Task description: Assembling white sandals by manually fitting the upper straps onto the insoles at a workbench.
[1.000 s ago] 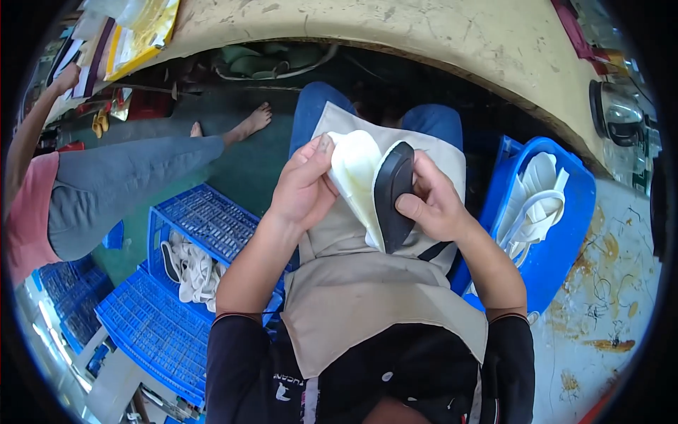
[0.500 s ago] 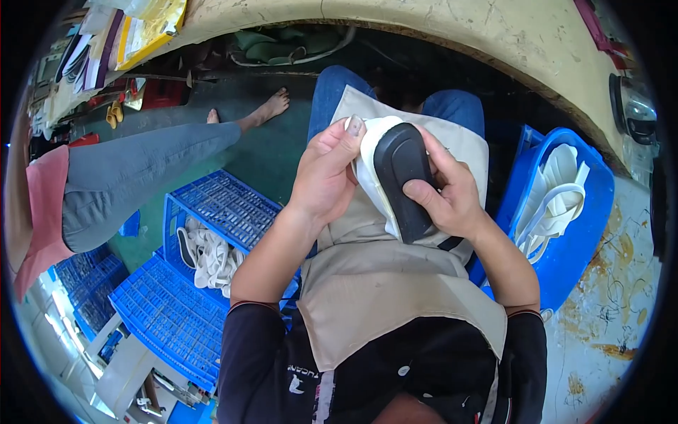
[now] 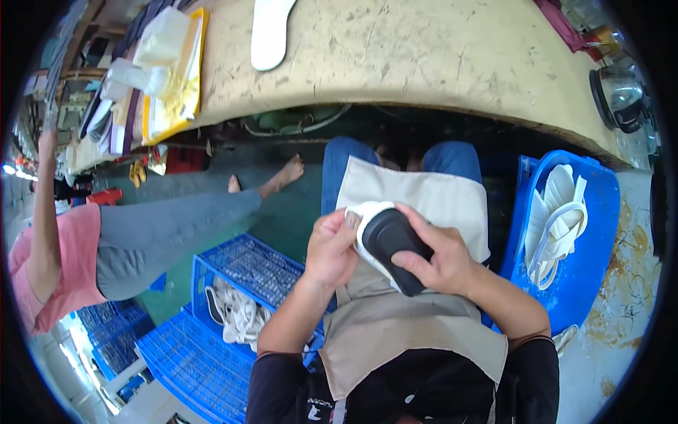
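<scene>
Above my lap, both hands hold a white shoe (image 3: 395, 239) with its black sole turned up toward me. At its left end my left hand (image 3: 330, 251) is closed, thumb and fingers pinching the white edge. My right hand (image 3: 441, 258) grips the other side, thumb lying across the black sole and fingers wrapped behind. The shoe's underside and the right fingertips are hidden. Beneath it is my beige apron (image 3: 417, 187).
Ahead runs a worn workbench (image 3: 424, 56) bearing a white insole (image 3: 270, 35) and a yellow tray (image 3: 198, 78). At right, a blue tub (image 3: 600, 205) holds white straps (image 3: 561, 226). At left are blue crates (image 3: 247, 265) with white shoe parts, and a person in grey trousers (image 3: 169, 226).
The view has tilted up, showing more of the bench and the insole. The shoe sits lower in the picture, its sole slightly turned. Both hands keep their hold.
</scene>
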`<state>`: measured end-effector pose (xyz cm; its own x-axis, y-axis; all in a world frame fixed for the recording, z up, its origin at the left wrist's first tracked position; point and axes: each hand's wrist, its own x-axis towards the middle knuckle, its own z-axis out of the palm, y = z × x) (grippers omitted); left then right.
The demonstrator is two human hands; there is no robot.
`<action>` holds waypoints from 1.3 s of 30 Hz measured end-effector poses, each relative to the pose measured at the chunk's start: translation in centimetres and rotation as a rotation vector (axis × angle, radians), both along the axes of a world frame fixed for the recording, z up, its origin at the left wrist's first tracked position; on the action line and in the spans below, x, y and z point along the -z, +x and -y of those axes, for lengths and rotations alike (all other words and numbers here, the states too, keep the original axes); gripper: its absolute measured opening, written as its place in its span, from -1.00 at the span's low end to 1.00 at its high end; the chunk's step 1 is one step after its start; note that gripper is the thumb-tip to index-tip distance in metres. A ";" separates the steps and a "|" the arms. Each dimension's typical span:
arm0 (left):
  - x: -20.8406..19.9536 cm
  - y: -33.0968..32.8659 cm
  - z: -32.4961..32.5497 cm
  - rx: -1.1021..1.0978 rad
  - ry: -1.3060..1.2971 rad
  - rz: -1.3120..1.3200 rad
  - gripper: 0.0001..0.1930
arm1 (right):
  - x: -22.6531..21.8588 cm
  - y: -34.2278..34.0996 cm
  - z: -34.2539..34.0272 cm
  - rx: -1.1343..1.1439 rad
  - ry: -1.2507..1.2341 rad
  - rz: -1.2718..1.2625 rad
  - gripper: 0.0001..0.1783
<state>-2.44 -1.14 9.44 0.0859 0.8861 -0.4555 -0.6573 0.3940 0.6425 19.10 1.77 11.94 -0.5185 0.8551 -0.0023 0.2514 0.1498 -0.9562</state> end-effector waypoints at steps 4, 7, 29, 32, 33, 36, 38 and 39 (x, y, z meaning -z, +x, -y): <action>-0.7 0.7 0.5 -0.030 -0.016 -0.046 -0.82 | -0.1 0.2 0.7 -0.013 0.028 0.007 -0.22; -1.3 1.1 0.9 -0.013 0.000 -0.039 -0.80 | -0.4 0.4 1.4 -0.015 0.045 0.004 -0.22; 3.8 2.5 -0.8 0.250 0.105 -0.320 -0.65 | 6.4 0.5 -0.5 0.184 -0.717 -0.514 -0.08; 3.3 2.6 -1.3 0.345 0.011 -0.361 -0.66 | 6.8 0.4 -0.1 0.224 -0.695 -0.457 -0.07; 3.2 2.7 -1.6 0.396 -0.024 -0.383 -0.67 | 6.9 0.3 -0.1 0.244 -0.671 -0.432 -0.07; 3.7 2.9 -1.2 0.421 -0.049 -0.383 -0.68 | 7.0 0.5 -0.1 0.268 -0.660 -0.400 -0.06; 4.6 3.2 -0.4 0.372 -0.038 -0.344 -0.67 | 7.3 0.6 0.1 0.275 -0.695 -0.391 -0.06; 4.8 3.3 -0.2 0.346 -0.034 -0.325 -0.67 | 7.3 0.6 0.0 0.277 -0.713 -0.386 -0.06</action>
